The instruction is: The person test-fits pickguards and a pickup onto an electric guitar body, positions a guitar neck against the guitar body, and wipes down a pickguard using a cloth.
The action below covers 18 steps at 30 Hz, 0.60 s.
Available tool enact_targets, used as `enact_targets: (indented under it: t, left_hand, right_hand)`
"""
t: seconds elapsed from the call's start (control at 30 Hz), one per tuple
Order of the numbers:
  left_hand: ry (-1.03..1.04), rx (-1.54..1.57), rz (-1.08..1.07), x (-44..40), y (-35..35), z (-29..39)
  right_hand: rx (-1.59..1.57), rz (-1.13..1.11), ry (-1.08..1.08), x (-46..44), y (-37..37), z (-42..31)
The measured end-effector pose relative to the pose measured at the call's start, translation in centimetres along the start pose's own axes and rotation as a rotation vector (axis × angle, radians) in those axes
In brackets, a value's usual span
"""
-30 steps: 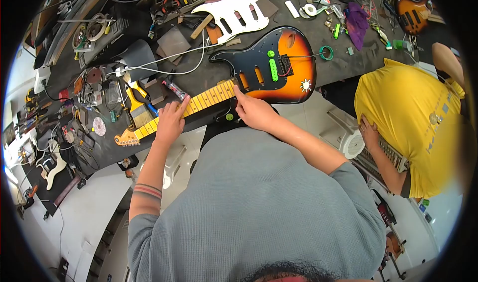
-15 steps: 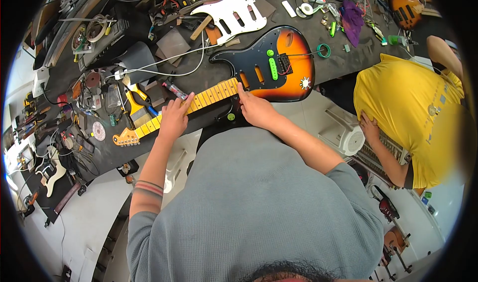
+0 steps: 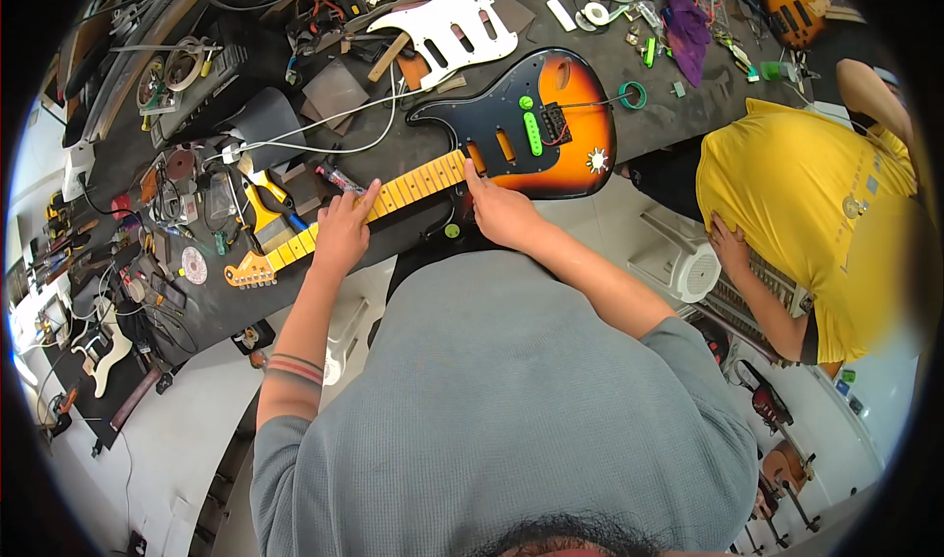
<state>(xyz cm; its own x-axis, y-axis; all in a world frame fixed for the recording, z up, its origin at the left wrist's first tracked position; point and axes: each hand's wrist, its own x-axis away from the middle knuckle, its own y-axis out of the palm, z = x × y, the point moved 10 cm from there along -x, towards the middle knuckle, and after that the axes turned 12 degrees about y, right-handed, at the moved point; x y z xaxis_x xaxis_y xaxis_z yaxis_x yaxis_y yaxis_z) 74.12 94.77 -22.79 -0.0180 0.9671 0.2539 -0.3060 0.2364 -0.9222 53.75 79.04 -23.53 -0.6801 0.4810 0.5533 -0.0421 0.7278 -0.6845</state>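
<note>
A sunburst electric guitar body (image 3: 583,95) with a black pickguard and a green pickup lies on the dark workbench. Its yellow fretted neck (image 3: 413,184) runs down left to an orange headstock (image 3: 251,271). My left hand (image 3: 345,231) lies across the middle of the neck, fingers apart on the frets. Where the neck meets the body, my right hand (image 3: 500,213) touches the neck's end with an extended index finger; its other fingers are partly hidden.
A white pickguard (image 3: 454,26) lies behind the guitar. Yellow-handled tools (image 3: 264,203) and a white cable (image 3: 334,148) are at the left. A purple cloth (image 3: 687,36) and another guitar (image 3: 796,11) are at the back right. A person in a yellow shirt (image 3: 787,193) stands at the right.
The view has shifted slightly. My left hand has moved a little up the neck toward the body since the oldest frame. My right hand stays at the neck's end.
</note>
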Motion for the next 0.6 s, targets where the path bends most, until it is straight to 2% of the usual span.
enact_targets:
  t: [0.6]
  left_hand:
    - [0.002,0.002,0.03,-0.01,-0.03,0.14]
  right_hand:
    - [0.34,0.018,0.012,-0.35,-0.3,-0.49]
